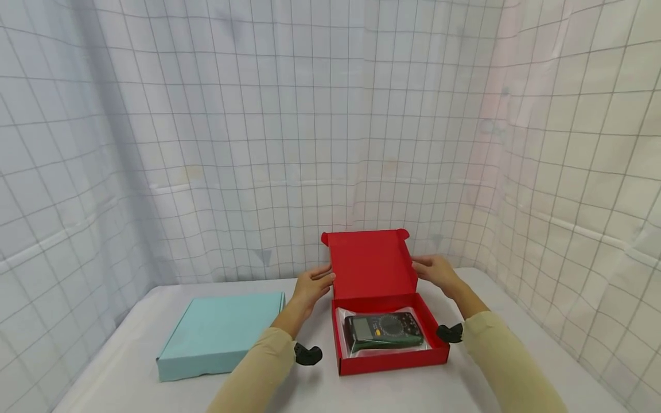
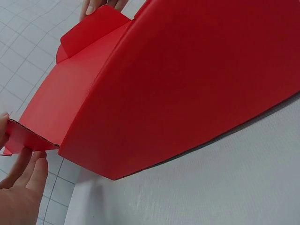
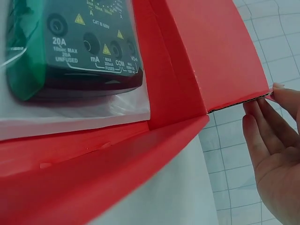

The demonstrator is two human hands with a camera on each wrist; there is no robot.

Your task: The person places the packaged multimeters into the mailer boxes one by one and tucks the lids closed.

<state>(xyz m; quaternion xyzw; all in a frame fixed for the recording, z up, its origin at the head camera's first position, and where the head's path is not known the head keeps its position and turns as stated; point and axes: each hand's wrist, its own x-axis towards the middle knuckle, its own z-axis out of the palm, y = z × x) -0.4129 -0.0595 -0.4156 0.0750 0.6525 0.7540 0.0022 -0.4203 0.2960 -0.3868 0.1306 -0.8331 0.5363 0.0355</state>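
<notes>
A flat pale blue cardboard box [image 1: 219, 335], closed, lies on the white counter [image 1: 129, 378], well to the outer side of the left hand [image 1: 311, 285]. The left hand's grip is spread, its straight fingers [image 2: 29, 165] touching the left edge of the raised lid [image 1: 373, 264] of the red cardboard box [image 1: 391, 358]. The lid stands upright between the two hands, with small rounded tabs at its top corners. Just nearer the person than both hands, the open tray of the red cardboard box rests on the counter and holds a dark green multimeter [image 1: 384, 331] lying flat in a clear plastic bag [image 3: 75, 110]. The right hand [image 1: 436, 274] meets the lid's right edge, its grip likewise spread, the fingertips [image 3: 276, 93] touching the lid's cut corrugated edge, palm open beside it.
</notes>
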